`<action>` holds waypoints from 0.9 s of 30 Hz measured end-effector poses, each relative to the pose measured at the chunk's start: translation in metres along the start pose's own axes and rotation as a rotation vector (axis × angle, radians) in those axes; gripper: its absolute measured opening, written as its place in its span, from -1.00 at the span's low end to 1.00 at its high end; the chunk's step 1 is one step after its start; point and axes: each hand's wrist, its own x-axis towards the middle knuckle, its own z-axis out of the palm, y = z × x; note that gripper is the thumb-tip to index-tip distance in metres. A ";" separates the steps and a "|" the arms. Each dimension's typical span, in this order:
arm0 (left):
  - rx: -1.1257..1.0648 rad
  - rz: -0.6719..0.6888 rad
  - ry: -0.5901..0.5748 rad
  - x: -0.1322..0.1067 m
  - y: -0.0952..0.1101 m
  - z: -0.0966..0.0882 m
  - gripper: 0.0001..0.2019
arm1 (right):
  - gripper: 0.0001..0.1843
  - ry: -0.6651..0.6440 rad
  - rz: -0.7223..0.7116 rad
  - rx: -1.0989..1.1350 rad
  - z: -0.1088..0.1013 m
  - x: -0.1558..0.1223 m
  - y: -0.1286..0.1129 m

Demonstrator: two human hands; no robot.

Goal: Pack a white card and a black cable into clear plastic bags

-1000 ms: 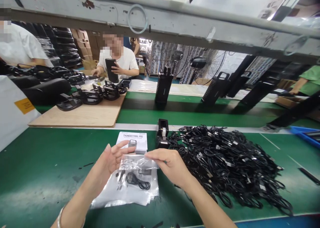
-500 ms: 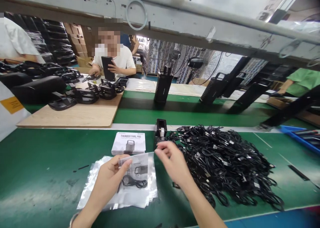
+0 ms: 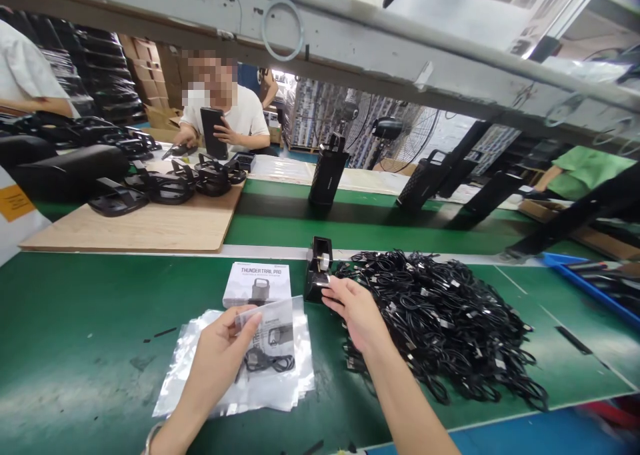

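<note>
My left hand [image 3: 220, 348] pinches the folded top of a clear plastic bag [image 3: 270, 338] that holds a booklet and a coiled black cable. The bag rests on a stack of empty clear bags [image 3: 200, 382] on the green table. My right hand [image 3: 353, 308] reaches to the black tape dispenser [image 3: 319, 268], its fingertips touching the tape end at the dispenser's front. A stack of white "Thunder Trail Pro" booklets [image 3: 257, 283] lies just behind the bag.
A big heap of coiled black cables [image 3: 440, 322] fills the table to the right. Black speakers [image 3: 327, 172] stand on the conveyor belt behind. A wooden board [image 3: 150, 225] carries black parts at left. People sit across the line. A blue tray [image 3: 590, 278] is far right.
My right hand left the bag's top and moved forward to the tape dispenser. The left hand closed on the bag's folded top and keeps hold of it.
</note>
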 end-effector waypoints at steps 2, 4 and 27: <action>0.003 -0.009 -0.018 0.001 -0.002 0.000 -0.66 | -0.69 0.031 -0.029 0.044 0.004 -0.010 0.011; -0.003 -0.004 -0.041 0.003 -0.005 0.001 -0.66 | -0.69 0.094 -0.065 0.022 0.009 -0.016 0.022; -0.025 0.045 -0.040 -0.017 0.008 0.019 -0.71 | -0.60 -0.319 0.110 -0.129 0.055 -0.058 0.005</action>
